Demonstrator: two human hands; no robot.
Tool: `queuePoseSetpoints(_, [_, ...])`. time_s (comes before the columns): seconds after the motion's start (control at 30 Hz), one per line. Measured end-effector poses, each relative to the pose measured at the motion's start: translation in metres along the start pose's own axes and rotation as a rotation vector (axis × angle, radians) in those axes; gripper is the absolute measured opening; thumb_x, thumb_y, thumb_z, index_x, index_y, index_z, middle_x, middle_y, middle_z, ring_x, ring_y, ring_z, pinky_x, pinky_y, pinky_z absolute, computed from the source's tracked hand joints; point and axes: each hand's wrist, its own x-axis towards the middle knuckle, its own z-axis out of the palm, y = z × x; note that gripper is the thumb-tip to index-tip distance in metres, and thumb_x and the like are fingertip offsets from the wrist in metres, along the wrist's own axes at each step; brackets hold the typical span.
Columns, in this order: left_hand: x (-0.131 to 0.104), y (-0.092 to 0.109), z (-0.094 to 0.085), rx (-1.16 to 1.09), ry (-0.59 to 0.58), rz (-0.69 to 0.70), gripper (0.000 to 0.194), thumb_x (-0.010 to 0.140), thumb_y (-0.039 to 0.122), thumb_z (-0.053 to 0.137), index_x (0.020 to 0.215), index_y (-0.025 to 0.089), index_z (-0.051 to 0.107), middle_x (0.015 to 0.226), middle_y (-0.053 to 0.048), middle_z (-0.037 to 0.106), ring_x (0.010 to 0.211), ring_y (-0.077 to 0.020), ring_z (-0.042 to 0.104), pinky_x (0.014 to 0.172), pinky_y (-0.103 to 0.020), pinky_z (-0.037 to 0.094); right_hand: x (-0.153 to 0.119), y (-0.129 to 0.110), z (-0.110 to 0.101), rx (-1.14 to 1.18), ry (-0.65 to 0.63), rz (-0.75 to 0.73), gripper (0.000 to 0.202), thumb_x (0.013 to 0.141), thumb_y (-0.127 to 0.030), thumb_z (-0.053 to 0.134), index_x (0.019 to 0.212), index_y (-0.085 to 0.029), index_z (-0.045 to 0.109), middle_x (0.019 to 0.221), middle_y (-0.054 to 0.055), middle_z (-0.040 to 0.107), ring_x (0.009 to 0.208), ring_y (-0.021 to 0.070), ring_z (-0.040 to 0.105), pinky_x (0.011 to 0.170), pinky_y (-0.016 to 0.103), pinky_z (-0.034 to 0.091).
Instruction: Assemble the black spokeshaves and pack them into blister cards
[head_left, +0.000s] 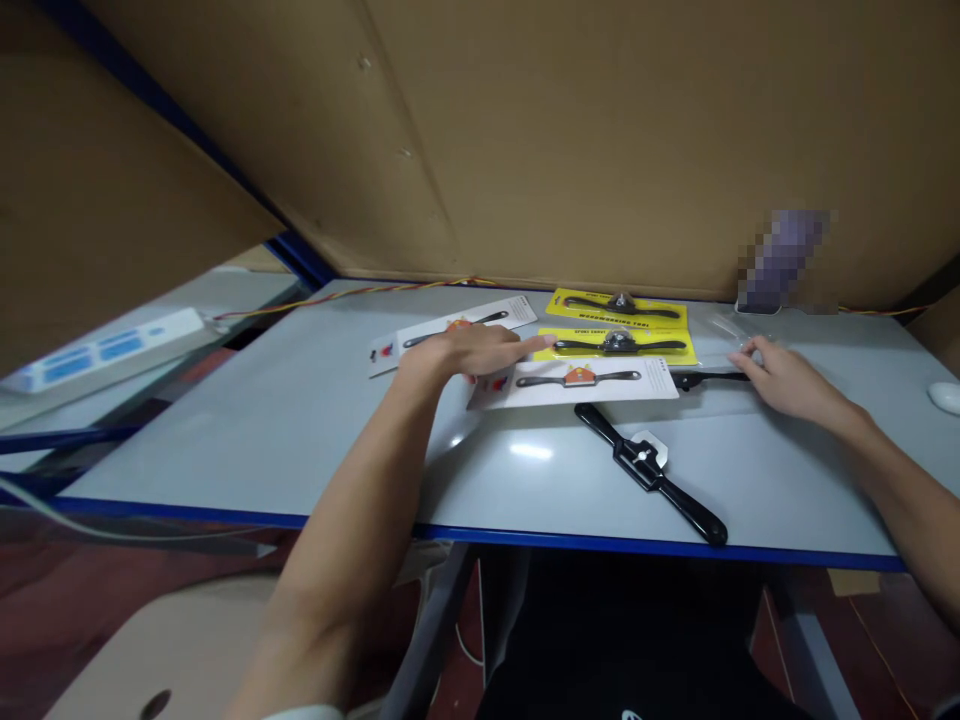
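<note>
Touching white pack (600, 394): left hand (484, 350), grip unclear; right hand (784, 375) pinches plastic (726, 328).
Yellow packs (679, 353) each hold one tool (619, 343).

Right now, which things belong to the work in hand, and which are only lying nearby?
Likely in use:
white packs, one at the left hand
yellow packs
loose black tools, one at the right hand

Apparently lying about:
power strip
thin wires
white rounded object

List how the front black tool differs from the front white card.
The black tool has a silvery plate; the white card shows an orange-centred tool.
The black tool lies diagonally; the white card lies crosswise.
No hand touches the black tool; the left hand is at the white card's left end.
Both show dark handles.
</note>
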Motion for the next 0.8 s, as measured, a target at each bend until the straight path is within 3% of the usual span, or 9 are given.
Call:
queuePoseSetpoints(0.07, [0.001,0.004,-0.001,0.043,-0.053,-0.014,0.06,0.078,0.083,0.061,0.076,0.024,0.072,0.082,-0.014,0.077,0.074,-0.0318,0.072,0.07,-0.038,0.051,0.002,0.003,0.003,0.018,0.034,0.029,0.039,0.1,-0.06,0.048,0.101,-0.024,0.063,0.08,0.01,0.074,0.078,0.0314,0.069,0.07,0.038,0.048])
queuePoseSetpoints(0.13, [0.008,0.006,0.002,0.057,0.062,0.063,0.058,0.074,0.081,0.067,0.079,0.023,0.07,0.086,-0.012,0.077,0.08,-0.0315,0.071,0.074,-0.037,0.05,0.003,0.005,0.003,0.048,0.029,0.065,0.038,0.1,-0.059,0.048,0.103,-0.024,0.062,0.084,0.011,0.075,0.083,0.033,0.071,0.074,0.04,0.05])
queuePoseSetpoints(0.23, [0.023,0.006,0.014,-0.034,0.298,0.193,0.055,0.072,0.076,0.07,0.082,0.023,0.067,0.09,-0.01,0.074,0.086,-0.0289,0.068,0.075,-0.035,0.047,0.003,0.003,0.0,0.117,0.018,0.109,0.036,0.101,-0.056,0.046,0.107,-0.024,0.061,0.071,0.007,0.07,0.077,0.0323,0.07,0.076,0.042,0.051])
queuePoseSetpoints(0.37, [0.037,0.007,0.032,-0.24,0.412,0.247,0.049,0.072,0.07,0.072,0.076,0.022,0.063,0.075,-0.003,0.064,0.073,-0.021,0.057,0.069,-0.033,0.042,0.001,-0.008,-0.006,0.358,-0.037,0.189,0.038,0.103,-0.059,0.043,0.11,-0.025,0.059,0.057,0.001,0.064,0.052,0.0255,0.061,0.058,0.038,0.048])
queuePoseSetpoints(0.47, [0.04,0.015,0.043,-0.399,0.436,0.274,0.045,0.07,0.065,0.074,0.075,0.022,0.06,0.071,0.0,0.059,0.07,-0.0179,0.051,0.068,-0.032,0.038,-0.004,-0.017,-0.009,0.608,-0.148,0.214,0.039,0.1,-0.062,0.05,0.112,-0.025,0.057,0.062,0.001,0.07,0.038,0.0179,0.05,0.045,0.033,0.037])
queuePoseSetpoints(0.53, [0.04,0.024,0.051,-0.499,0.473,0.289,0.041,0.073,0.062,0.069,0.074,0.023,0.058,0.07,0.0,0.057,0.071,-0.0181,0.051,0.069,-0.032,0.039,-0.008,-0.023,-0.012,0.706,-0.24,0.17,0.043,0.094,-0.061,0.064,0.114,-0.025,0.057,0.072,0.004,0.075,0.042,0.0164,0.054,0.044,0.031,0.036])
queuePoseSetpoints(0.63, [0.04,0.039,0.061,-0.642,0.598,0.281,0.034,0.082,0.055,0.055,0.072,0.023,0.055,0.077,-0.004,0.063,0.084,-0.0213,0.059,0.078,-0.033,0.048,-0.016,-0.033,-0.015,0.755,-0.326,0.086,0.056,0.08,-0.059,0.081,0.119,-0.025,0.059,0.079,0.005,0.077,0.058,0.0198,0.065,0.049,0.032,0.044])
queuePoseSetpoints(0.73, [0.042,0.044,0.065,-0.798,0.679,0.241,0.031,0.086,0.051,0.043,0.081,0.023,0.056,0.095,-0.007,0.07,0.097,-0.0224,0.064,0.084,-0.034,0.053,-0.021,-0.043,-0.011,0.775,-0.301,0.015,0.065,0.072,-0.057,0.088,0.121,-0.026,0.058,0.084,0.005,0.077,0.069,0.0232,0.068,0.055,0.035,0.053])
queuePoseSetpoints(0.8, [0.044,0.04,0.064,-0.886,0.661,0.217,0.039,0.087,0.054,0.035,0.091,0.024,0.059,0.099,-0.007,0.069,0.097,-0.0222,0.066,0.079,-0.033,0.055,-0.023,-0.048,-0.005,0.784,-0.253,-0.009,0.063,0.071,-0.056,0.088,0.118,-0.028,0.055,0.09,0.006,0.078,0.072,0.0244,0.069,0.053,0.036,0.053])
